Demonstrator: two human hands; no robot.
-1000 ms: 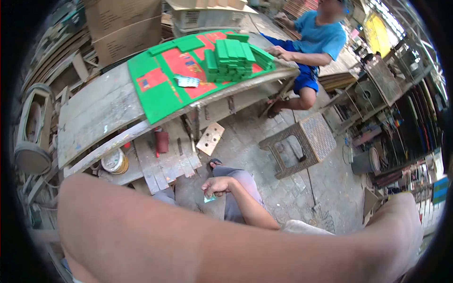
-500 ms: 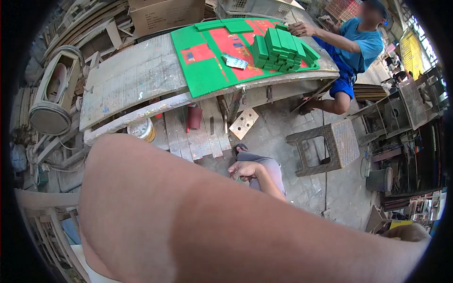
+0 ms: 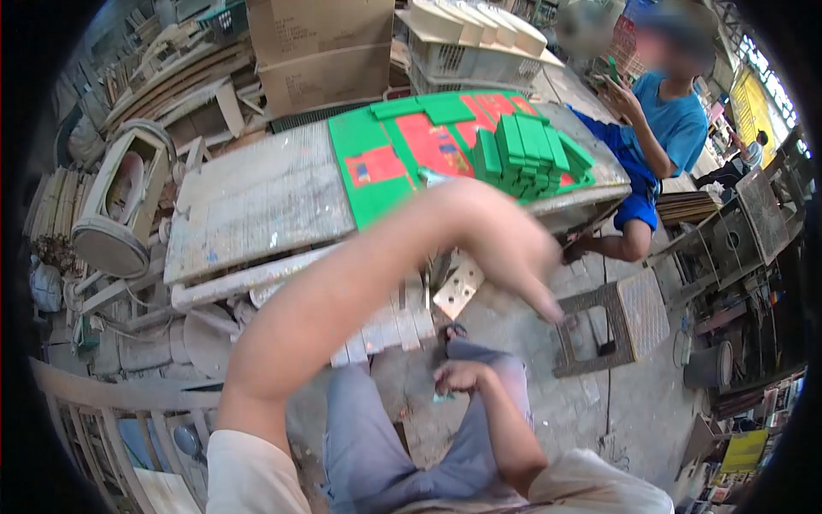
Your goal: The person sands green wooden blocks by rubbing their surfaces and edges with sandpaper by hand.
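My left arm stretches across the middle of the view, and my left hand hangs in front of the table edge, smeared by motion. One finger points down toward the stool; whether the hand holds anything cannot be made out. My right hand is above my right thigh with its fingers curled. A small greenish bit shows under those fingers, too small to name. Beyond my left hand, stacked green blocks stand on a green and red board on the worktable. A white paper scrap is partly hidden behind my arm.
A co-worker in a blue shirt sits at the table's right end, hands raised around a small green piece. A stool stands at right, and a board with holes lies below the table. Cardboard boxes are behind.
My left arm has swung away from close to the camera, bringing its hand in front of the table. The co-worker's hand has lifted off the green blocks. The view has shifted, showing my legs.
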